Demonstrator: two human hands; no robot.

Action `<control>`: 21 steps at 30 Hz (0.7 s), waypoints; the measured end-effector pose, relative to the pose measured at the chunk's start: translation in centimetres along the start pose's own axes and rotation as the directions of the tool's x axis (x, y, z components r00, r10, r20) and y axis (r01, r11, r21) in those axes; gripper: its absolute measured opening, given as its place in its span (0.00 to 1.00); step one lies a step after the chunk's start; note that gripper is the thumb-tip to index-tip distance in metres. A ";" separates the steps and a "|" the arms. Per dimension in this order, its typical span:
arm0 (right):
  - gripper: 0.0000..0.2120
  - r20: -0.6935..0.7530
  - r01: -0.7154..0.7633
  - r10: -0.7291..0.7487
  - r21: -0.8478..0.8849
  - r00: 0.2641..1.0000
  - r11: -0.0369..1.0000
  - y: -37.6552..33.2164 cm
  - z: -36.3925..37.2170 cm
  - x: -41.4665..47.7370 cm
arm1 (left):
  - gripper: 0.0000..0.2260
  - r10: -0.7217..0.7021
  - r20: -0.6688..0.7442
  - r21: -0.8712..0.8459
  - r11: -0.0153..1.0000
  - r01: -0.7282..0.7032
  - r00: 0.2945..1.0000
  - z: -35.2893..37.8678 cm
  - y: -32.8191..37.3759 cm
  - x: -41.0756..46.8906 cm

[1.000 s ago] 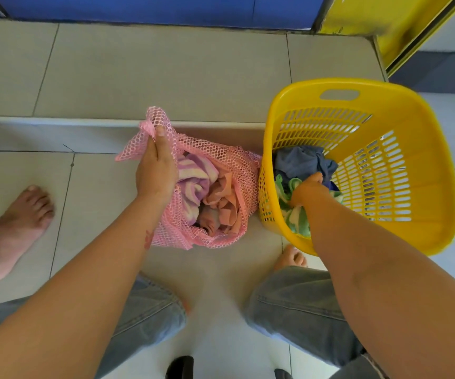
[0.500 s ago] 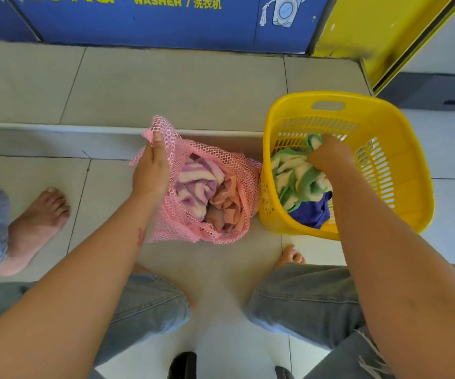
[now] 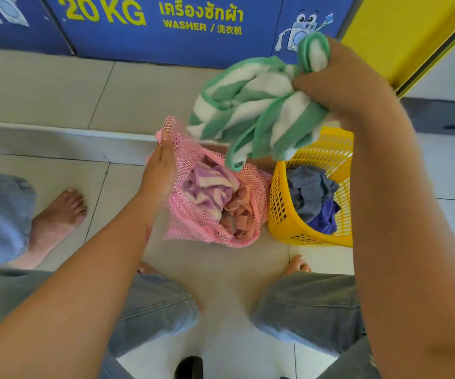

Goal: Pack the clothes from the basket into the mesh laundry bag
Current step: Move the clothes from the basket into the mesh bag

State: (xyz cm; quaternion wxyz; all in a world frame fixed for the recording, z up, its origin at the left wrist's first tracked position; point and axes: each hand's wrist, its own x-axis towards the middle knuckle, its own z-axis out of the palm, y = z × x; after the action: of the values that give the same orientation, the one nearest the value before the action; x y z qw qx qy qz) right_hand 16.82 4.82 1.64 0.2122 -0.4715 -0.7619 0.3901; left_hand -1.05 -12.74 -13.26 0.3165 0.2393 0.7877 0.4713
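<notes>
A pink mesh laundry bag (image 3: 193,214) sits on the tiled floor with its mouth held up by my left hand (image 3: 160,168), which pinches the left rim. Inside the bag lie a purple-and-white striped cloth (image 3: 207,187) and an orange garment (image 3: 242,212). My right hand (image 3: 338,83) grips a green-and-white striped towel (image 3: 251,105), raised above the bag and the basket. The yellow plastic basket (image 3: 281,212) stands just right of the bag and holds a grey garment (image 3: 308,187) and a dark blue garment (image 3: 325,217).
A blue washer front (image 3: 166,26) with "20 KG" lettering runs along the back on a raised tiled step (image 3: 56,88). A yellow panel (image 3: 401,36) is at the upper right. Another person's bare foot (image 3: 56,217) rests at the left. My jeans-clad knees fill the foreground.
My right hand took the green striped towel in the basket and lifted it out, up and left over the bag. My left hand kept holding the bag's rim.
</notes>
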 end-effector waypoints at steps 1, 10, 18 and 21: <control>0.21 0.063 0.003 0.001 -0.070 0.998 0.998 0.2 1.6 0.4 | 0.24 0.028 0.016 -0.029 0.999 -0.027 0.999 -0.2 0.0 0.2; 0.20 0.151 -0.153 0.217 -0.349 0.964 0.924 6.4 17.9 -1.5 | 0.35 -0.034 0.099 -0.126 0.991 0.046 0.994 -1.1 -1.1 0.9; 0.23 0.561 0.287 -0.077 -0.297 0.824 0.911 10.5 26.3 -3.9 | 0.28 -0.014 0.090 -0.011 1.000 0.015 0.996 -1.2 -2.4 2.1; 0.28 0.621 0.453 -0.044 -0.520 0.783 0.724 13.8 27.4 -4.8 | 0.27 -0.009 0.143 0.030 1.000 0.005 0.990 -1.2 -2.9 2.2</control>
State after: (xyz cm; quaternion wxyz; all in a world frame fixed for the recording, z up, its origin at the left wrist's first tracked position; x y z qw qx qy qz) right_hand 7.76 -6.76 -25.64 -0.1473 -0.2636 -0.9339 0.1916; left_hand -3.62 -13.26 -16.07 0.3701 0.2744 0.7708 0.4400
